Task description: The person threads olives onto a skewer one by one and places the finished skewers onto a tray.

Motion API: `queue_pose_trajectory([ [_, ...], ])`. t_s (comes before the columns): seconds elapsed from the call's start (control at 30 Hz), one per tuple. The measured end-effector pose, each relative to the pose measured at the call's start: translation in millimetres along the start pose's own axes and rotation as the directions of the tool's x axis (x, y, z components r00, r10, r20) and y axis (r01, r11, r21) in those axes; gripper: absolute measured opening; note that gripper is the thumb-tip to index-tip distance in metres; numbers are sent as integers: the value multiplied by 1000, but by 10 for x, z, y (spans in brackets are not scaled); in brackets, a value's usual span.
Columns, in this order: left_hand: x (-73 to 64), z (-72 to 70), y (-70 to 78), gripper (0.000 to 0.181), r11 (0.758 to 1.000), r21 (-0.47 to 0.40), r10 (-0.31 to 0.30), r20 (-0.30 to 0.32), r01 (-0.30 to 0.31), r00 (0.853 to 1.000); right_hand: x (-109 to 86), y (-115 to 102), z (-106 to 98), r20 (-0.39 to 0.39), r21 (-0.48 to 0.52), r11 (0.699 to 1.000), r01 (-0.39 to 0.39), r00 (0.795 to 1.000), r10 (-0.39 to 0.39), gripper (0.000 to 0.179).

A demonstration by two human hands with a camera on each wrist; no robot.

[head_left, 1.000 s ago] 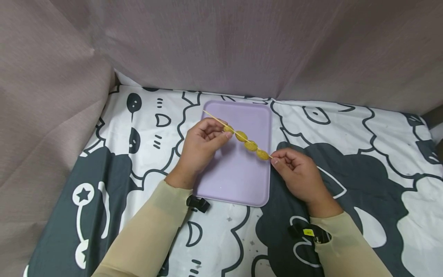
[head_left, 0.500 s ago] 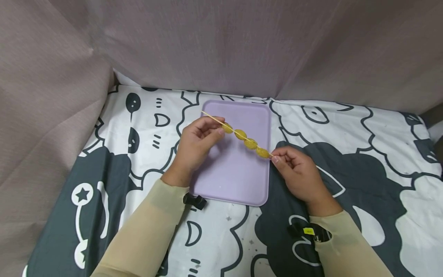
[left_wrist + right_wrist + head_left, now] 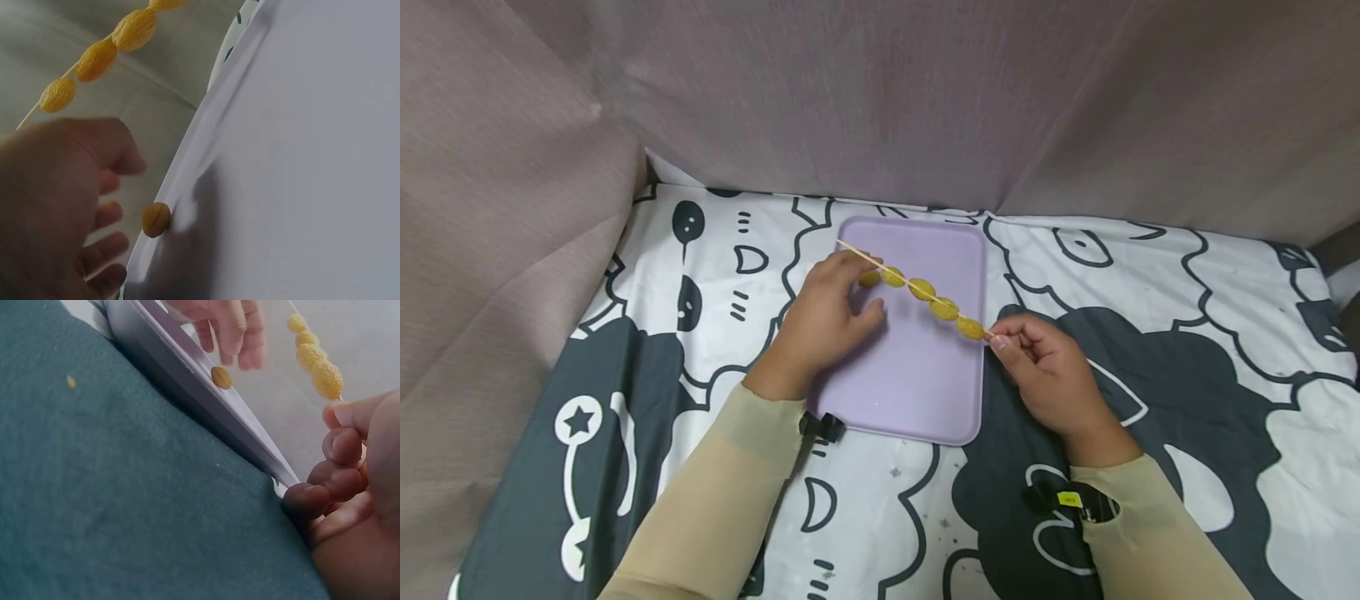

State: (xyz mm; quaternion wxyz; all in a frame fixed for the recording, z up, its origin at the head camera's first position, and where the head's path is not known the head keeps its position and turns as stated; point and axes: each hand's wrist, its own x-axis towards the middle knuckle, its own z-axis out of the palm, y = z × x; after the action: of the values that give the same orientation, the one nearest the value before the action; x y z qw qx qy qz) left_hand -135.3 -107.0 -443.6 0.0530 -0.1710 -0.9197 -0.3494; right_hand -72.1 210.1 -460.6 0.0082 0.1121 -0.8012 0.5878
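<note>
Head view: skewer [image 3: 917,287] over lavender tray [image 3: 917,400], right hand [image 3: 1045,371] pinching its near right end; four yellow pieces threaded, a fifth [image 3: 869,278] just slid off by left hand [image 3: 827,321], fingers loosely parted, holding nothing; stripping under way

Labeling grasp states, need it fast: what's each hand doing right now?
Left hand: open, fingers loosely curled, holding nothing; a loose yellow piece sits just off its fingertips.
Right hand: closed, pinching the end of the skewer, four pieces on it.
</note>
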Motion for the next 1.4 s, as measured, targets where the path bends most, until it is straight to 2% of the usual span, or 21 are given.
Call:
queue_pose_trajectory([
  [0.2,0,1,-58,44,997,65,-35,28,33,999,7,4,5,1,6,1000,10,1000,-10,8],
  [0.43,32,45,-173,41,993,116,-5,49,-1,999,16,4,4,12,19,1000,8,1000,-8,8],
  [0.57,44,71,-209,38,993,117,3,48,-9,999,11,1,-3,9,6,1000,0,1000,0,8],
  [0.83,56,90,-207,20,995,101,-6,15,4,1000,10,-9,-13,13,0,1000,-5,1000,5,8],
  [1.03,49,77,-195,22,995,99,-7,3,7,1000,15,-5,-8,17,3,1000,0,1000,0,8],
  [1.1,42,78,-195,22,997,79,-1,-12,2,1000,15,-7,-8,21,3,1000,-3,1000,3,8],
  [1.23,19,80,-186,21,1000,-27,11,-78,-14,997,8,-5,-5,24,-5,1000,-14,1000,14,8],
  [1.4,-9,82,-157,25,984,-175,-13,-153,-14,988,1,5,-2,22,0,1000,-13,1000,13,8],
])
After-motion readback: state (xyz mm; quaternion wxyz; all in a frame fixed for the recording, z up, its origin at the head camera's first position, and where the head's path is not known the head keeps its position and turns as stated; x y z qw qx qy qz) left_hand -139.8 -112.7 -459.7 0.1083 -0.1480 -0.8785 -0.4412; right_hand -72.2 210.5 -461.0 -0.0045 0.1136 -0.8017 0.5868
